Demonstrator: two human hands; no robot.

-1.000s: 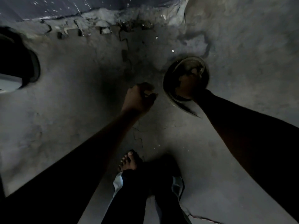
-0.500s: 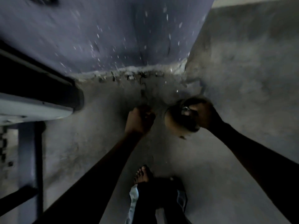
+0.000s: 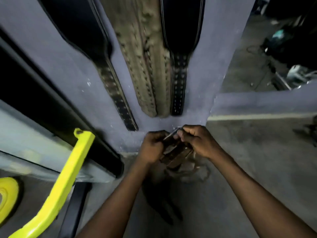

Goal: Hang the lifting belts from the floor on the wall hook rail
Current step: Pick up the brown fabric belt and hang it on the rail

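A rolled brown lifting belt [image 3: 176, 154] with a metal buckle is held up in front of the purple wall. My left hand [image 3: 151, 147] grips its left side. My right hand [image 3: 197, 140] pinches the buckle end at the top right. Three belts hang down the wall above my hands: a black one [image 3: 109, 83] on the left, a worn tan one [image 3: 145, 74] in the middle, and a black one [image 3: 179, 79] on the right. The hook rail is out of view above.
A yellow metal machine arm [image 3: 68, 177] and a grey-and-black padded bench [image 3: 51, 117] stand at the left. A yellow disc [image 3: 6, 194] lies at the far left. Gym equipment [image 3: 291, 48] stands at the back right on the concrete floor [image 3: 257, 160].
My right hand lifted the rolled belt off the floor. My left hand joined it on the belt. My view rose from the floor to the wall with the hanging belts.
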